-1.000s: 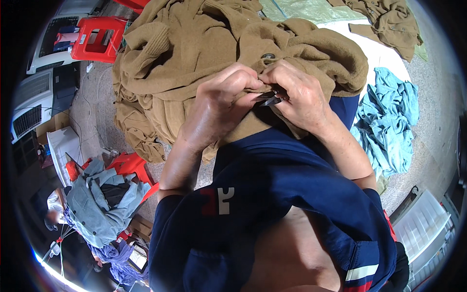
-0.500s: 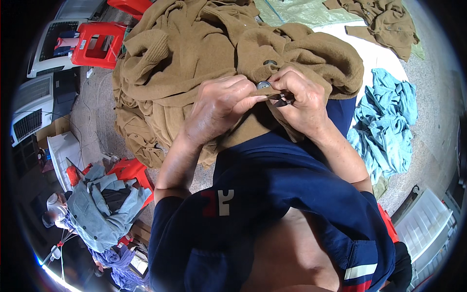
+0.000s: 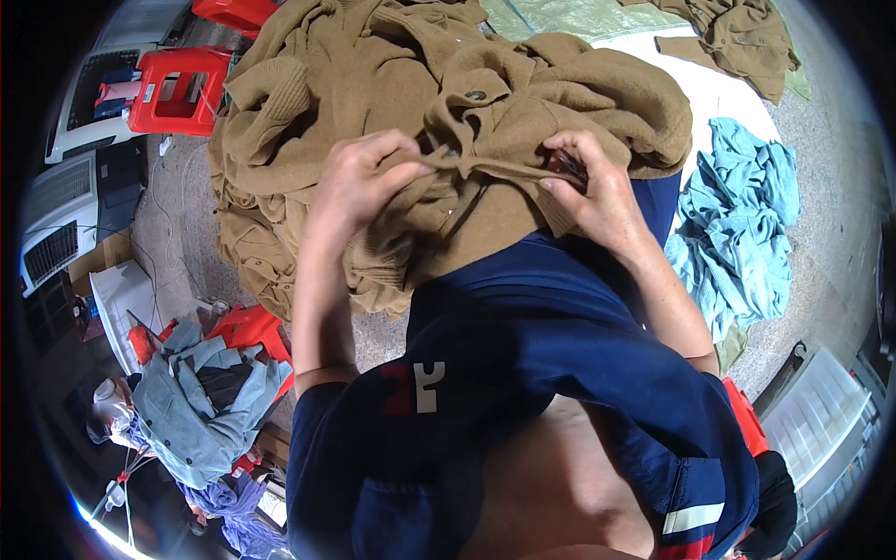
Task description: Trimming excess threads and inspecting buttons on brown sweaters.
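A brown knitted cardigan [image 3: 509, 201] lies gathered over my lap, with its edge stretched between my two hands. My left hand [image 3: 359, 177] pinches the fabric on the left between thumb and fingers. My right hand [image 3: 597, 191] grips the same edge on the right, and a small dark pair of thread snips [image 3: 566, 164] sits within its curled fingers, mostly hidden. A dark button [image 3: 476, 95] shows on the cloth just beyond the hands. Folds hide the edge's middle in part.
More brown knitwear [image 3: 345, 56] is heaped ahead and to the left. Light blue garments [image 3: 737, 229] lie in a pile at right, and another brown cardigan [image 3: 733, 42] at far right. Red stools [image 3: 177, 91] stand at left. A person in a cap [image 3: 112, 397] is at lower left, beside grey-blue garments [image 3: 191, 411].
My hands have moved apart, the left one leftward, and the cardigan edge is now drawn out between them. The snips' blades, visible at the button before, have turned back into my right hand.
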`<state>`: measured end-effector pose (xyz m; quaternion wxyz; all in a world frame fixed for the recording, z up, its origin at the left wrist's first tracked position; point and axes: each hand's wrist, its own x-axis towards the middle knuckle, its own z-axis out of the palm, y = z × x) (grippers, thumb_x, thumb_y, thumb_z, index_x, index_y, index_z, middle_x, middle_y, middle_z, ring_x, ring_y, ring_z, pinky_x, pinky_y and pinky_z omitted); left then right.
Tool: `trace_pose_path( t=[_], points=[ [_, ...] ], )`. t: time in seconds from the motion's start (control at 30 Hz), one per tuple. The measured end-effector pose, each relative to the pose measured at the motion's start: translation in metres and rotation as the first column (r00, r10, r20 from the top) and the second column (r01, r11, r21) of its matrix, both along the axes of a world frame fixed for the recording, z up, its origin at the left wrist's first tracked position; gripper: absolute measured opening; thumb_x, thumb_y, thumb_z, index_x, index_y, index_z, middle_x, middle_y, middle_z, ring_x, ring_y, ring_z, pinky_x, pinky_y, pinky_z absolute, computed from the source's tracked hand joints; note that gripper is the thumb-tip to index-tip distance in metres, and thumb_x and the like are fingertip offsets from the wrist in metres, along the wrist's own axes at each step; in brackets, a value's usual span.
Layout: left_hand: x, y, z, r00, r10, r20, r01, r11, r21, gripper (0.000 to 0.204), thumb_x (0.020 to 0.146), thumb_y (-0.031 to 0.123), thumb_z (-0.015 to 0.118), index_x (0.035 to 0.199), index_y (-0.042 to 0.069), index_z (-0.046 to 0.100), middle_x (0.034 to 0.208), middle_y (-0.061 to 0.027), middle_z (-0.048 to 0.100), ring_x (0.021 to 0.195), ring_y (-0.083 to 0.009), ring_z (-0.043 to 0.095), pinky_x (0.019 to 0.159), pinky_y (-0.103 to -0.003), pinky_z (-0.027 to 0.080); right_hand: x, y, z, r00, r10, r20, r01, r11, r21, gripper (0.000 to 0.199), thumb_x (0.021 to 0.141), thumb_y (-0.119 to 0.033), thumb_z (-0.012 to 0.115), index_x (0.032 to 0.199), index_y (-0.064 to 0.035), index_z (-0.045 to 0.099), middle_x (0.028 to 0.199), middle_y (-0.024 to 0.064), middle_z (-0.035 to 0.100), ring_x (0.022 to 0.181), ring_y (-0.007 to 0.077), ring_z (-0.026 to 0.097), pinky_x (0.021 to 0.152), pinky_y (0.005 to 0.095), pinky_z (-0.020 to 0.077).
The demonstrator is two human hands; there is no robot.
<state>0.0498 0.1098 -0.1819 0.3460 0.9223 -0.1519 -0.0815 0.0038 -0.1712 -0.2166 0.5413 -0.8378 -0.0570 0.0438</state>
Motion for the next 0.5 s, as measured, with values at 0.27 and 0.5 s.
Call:
trace_pose_path(
  t=[0.27, 0.5],
  points=[
    [-0.021, 0.050, 0.024, 0.931, 0.070, -0.359, -0.126, 0.983, -0.136, 0.020, 0.076, 0.010, 0.076, 0.077, 0.002, 0.058, 0.072, 0.0050, 0.054, 0.073, -0.0045, 0.048, 0.066, -0.021, 0.038, -0.002, -0.034, -0.009, 0.981, 0.146, 0.124, -0.103, 0.947, -0.303, 0.026, 0.076, 0.000, 0.067, 0.100, -0.0010, 0.058, 0.091, 0.0135, 0.061, 0.086, 0.0306, 0.064, 0.074, 0.0383, 0.0504],
    [-0.032, 0.060, 0.039, 0.806, 0.041, -0.590, -0.281, 0.904, -0.321, 0.025, 0.071, 0.010, 0.080, 0.078, 0.006, 0.057, 0.077, 0.0064, 0.055, 0.074, -0.0033, 0.048, 0.069, -0.020, 0.038, -0.005, -0.026, -0.006, 0.978, 0.208, 0.020, -0.195, 0.946, -0.259, 0.026, 0.078, -0.005, 0.071, 0.102, 0.0005, 0.060, 0.089, 0.0114, 0.060, 0.083, 0.0286, 0.061, 0.073, 0.0351, 0.0485]
  ],
)
